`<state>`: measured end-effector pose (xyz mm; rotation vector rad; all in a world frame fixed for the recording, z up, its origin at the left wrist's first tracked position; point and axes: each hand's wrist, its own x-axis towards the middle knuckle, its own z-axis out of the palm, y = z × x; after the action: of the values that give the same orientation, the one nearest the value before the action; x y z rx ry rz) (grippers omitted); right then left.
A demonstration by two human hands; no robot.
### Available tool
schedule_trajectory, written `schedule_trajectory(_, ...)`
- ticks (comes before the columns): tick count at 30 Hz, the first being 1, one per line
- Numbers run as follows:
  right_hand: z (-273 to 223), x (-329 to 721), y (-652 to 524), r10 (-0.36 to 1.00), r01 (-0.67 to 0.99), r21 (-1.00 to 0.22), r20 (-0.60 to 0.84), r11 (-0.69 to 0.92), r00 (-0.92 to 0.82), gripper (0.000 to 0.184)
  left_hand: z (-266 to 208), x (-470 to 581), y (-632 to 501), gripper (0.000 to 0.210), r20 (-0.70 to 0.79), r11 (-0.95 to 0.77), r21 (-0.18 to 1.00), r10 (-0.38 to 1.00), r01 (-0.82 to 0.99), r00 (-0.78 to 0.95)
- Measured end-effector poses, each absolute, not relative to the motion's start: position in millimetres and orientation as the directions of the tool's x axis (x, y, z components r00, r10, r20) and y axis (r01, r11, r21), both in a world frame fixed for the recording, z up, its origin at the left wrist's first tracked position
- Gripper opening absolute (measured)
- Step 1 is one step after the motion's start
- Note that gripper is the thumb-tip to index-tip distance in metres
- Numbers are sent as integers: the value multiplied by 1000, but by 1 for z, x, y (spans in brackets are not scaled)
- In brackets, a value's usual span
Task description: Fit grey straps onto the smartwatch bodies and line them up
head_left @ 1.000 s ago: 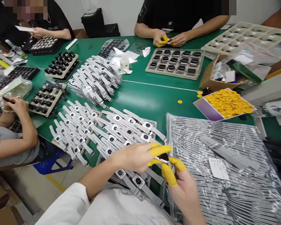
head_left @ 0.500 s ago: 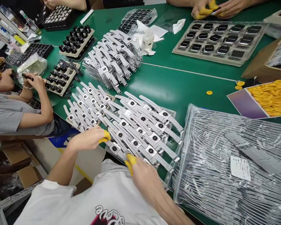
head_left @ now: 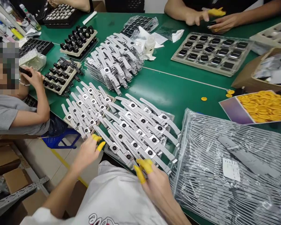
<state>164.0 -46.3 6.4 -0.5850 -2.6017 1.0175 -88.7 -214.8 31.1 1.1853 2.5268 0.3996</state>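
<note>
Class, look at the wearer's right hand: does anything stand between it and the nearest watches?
Nothing visible does. The right hand is at the near edge of the watches; whether it touches one is unclear. The plastic bag lies off to the right.

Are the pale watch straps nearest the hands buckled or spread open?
Spread open: the pale watch straps run out both ways from their watch cases, unlooped.

blue stool (head_left: 51, 141) | yellow floor stripe (head_left: 63, 162) | white bottle (head_left: 149, 46) | cardboard box (head_left: 244, 76), perhaps holding sachets (head_left: 268, 69)
</note>
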Motion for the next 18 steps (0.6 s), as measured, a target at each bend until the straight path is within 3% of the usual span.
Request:
schedule_trajectory(3,4,186,-12,655,346,-789,92,507,-750,20,16,-69,-223,32,-290,682,525,706,509,-646)
schedule_trajectory(6,-2,214,48,862,575,-709,92,408,-498,28,6,-69,-224,39,-338,728,567,632,385,-697)
schedule_trajectory(7,-5,225,72,913,649,-658,154,380,-379,33,4,-72,-223,42,-365,737,584,613,340,-701)
schedule_trajectory(10,-19,258,137,919,805,-470,324,361,-223,55,2,-85,-223,51,-441,727,668,559,159,-702)
schedule_trajectory(12,-31,272,166,912,844,-402,347,354,-217,65,4,-90,-225,58,-488,684,730,519,-2,-701)
schedule_trajectory(16,-51,273,182,932,894,-286,218,346,-291,56,4,-78,-234,63,-521,438,833,413,-339,-747)
schedule_trajectory(18,-56,269,179,932,901,-261,204,346,-299,52,-1,-60,-234,62,-493,263,869,386,-420,-780)
